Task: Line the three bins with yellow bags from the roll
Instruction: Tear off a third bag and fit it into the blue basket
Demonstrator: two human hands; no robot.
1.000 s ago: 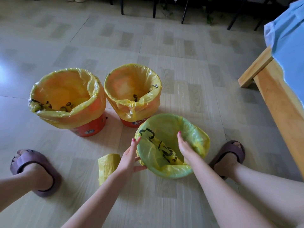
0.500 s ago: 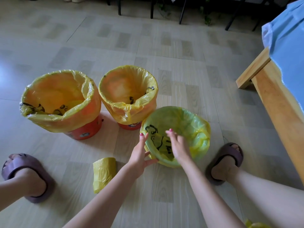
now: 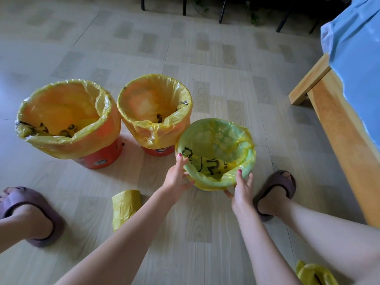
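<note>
Three bins stand on the floor, each lined with a yellow bag. The large orange bin [image 3: 98,159] is at the left, the smaller orange bin [image 3: 158,151] in the middle. The small green bin [image 3: 216,140] stands at the right, touching the middle one. My left hand [image 3: 177,177] lies against the green bin's left side, fingertips up at the rim. My right hand [image 3: 242,188] rests on its near right side, fingers mostly straight, thumb under the bag's hem. The roll of yellow bags [image 3: 125,206] lies on the floor left of my left forearm.
My feet in purple slippers sit at the left [image 3: 30,212] and right [image 3: 275,190] of the bins. A wooden bed frame [image 3: 339,140] with a blue sheet [image 3: 353,48] runs down the right. A loose yellow bag [image 3: 314,274] lies at the bottom right. Chair legs stand at the back.
My right hand has come out of the green bin and now lies on its outside. The green bin has shifted away from me, up against the middle bin.
</note>
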